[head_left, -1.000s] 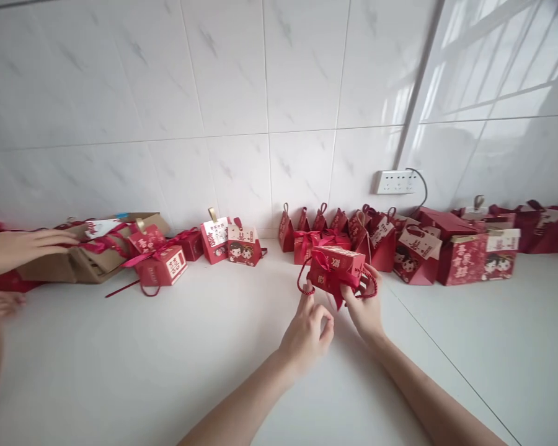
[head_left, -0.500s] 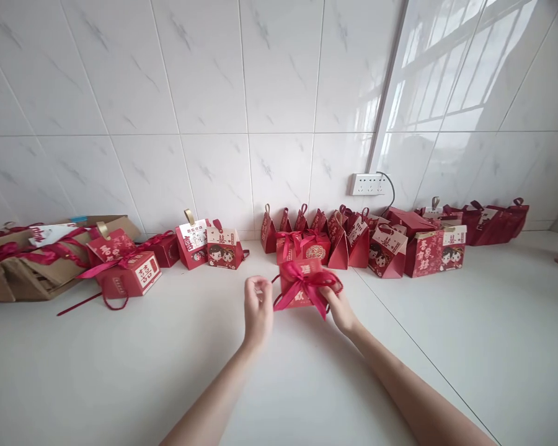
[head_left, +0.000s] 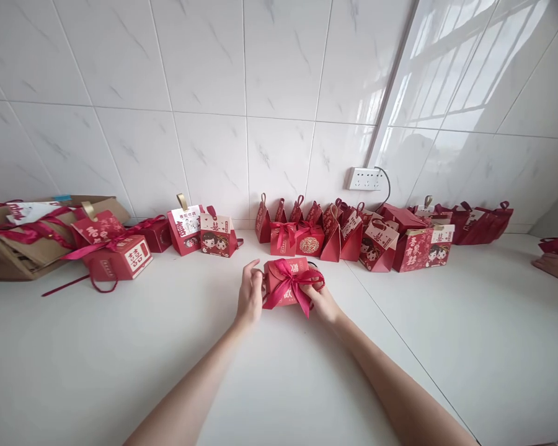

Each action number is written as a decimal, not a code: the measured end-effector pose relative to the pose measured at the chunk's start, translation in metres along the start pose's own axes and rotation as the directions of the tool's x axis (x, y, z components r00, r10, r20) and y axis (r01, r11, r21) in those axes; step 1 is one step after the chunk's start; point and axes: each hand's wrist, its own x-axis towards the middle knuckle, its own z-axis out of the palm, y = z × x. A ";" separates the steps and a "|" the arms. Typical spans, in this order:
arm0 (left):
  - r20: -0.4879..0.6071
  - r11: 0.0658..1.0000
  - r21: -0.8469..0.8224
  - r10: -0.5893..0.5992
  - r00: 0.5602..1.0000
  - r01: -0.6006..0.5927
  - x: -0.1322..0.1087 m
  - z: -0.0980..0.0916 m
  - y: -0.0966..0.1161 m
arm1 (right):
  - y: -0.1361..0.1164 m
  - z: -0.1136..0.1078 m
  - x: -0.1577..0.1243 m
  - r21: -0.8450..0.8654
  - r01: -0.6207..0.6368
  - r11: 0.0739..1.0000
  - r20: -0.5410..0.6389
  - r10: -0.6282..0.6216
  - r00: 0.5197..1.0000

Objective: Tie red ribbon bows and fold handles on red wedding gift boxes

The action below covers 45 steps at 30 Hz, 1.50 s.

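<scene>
A red gift box (head_left: 279, 291) with a magenta ribbon bow (head_left: 292, 280) across its front is upright between my hands, over the white counter. My right hand (head_left: 324, 303) grips its right side, the thumb by the bow and a twisted red cord handle (head_left: 319, 277) looping over the fingers. At the left edge of the box, my left hand (head_left: 248, 294) holds on with its thumb near the side and fingers curled; the fingertips are partly hidden.
Red gift boxes (head_left: 311, 238) line the tiled wall. On the left are a ribboned box (head_left: 121, 257) and an open brown carton (head_left: 41, 248). A power strip (head_left: 366, 179) hangs on the wall. At the right edge, another person's hand (head_left: 555, 263) is under a red item.
My left hand has come from beside the box onto its left edge. The cord that hung out on the left is no longer visible. Another person's hand at the right has come further into view.
</scene>
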 end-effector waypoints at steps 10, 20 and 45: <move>0.115 0.809 0.588 -0.101 0.988 0.014 0.096 -0.041 -0.051 | 0.011 0.001 0.005 0.103 -0.034 0.994 0.047 0.030 0.998; 0.023 0.632 0.767 -0.201 0.979 0.112 0.128 -0.042 -0.065 | 0.013 -0.001 0.010 0.119 -0.075 0.990 0.091 0.064 0.994; -0.182 0.902 0.418 -0.038 0.983 0.112 0.091 -0.060 -0.048 | 0.012 -0.002 0.014 0.107 -0.023 0.994 0.088 0.014 0.996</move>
